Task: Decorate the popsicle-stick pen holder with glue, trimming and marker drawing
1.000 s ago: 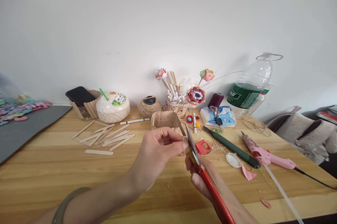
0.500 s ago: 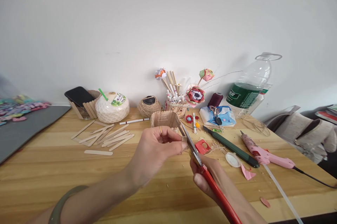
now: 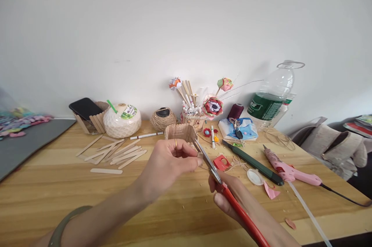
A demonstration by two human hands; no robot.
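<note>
My left hand (image 3: pixel 171 163) is closed in a pinch, thumb against forefinger, above the middle of the wooden table. Whatever lies between those fingertips is too small or hidden to make out. In my right hand (image 3: pixel 231 194) are scissors (image 3: pixel 242 212) with red handles, their metal blades pointing up and away, close beside the left fingertips. Behind my left hand stands a small holder (image 3: pixel 180 132) made of wooden craft sticks, its lower part covered by the hand. A red piece with a round hole (image 3: pixel 221 162) lies just beyond the scissors.
Loose craft sticks (image 3: pixel 116 152) lie at left near a wrapped coconut (image 3: pixel 122 120) and a phone (image 3: pixel 85 108). Twine (image 3: pixel 163 119) and paper flowers (image 3: pixel 213 106) stand along the wall. At right are a green-handled cutter (image 3: pixel 255 165), a pink glue gun (image 3: pixel 290 169) and a large bottle (image 3: pixel 270 100).
The whole view has shifted slightly, so things sit a little further left. My hands and the scissors keep nearly the same pose.
</note>
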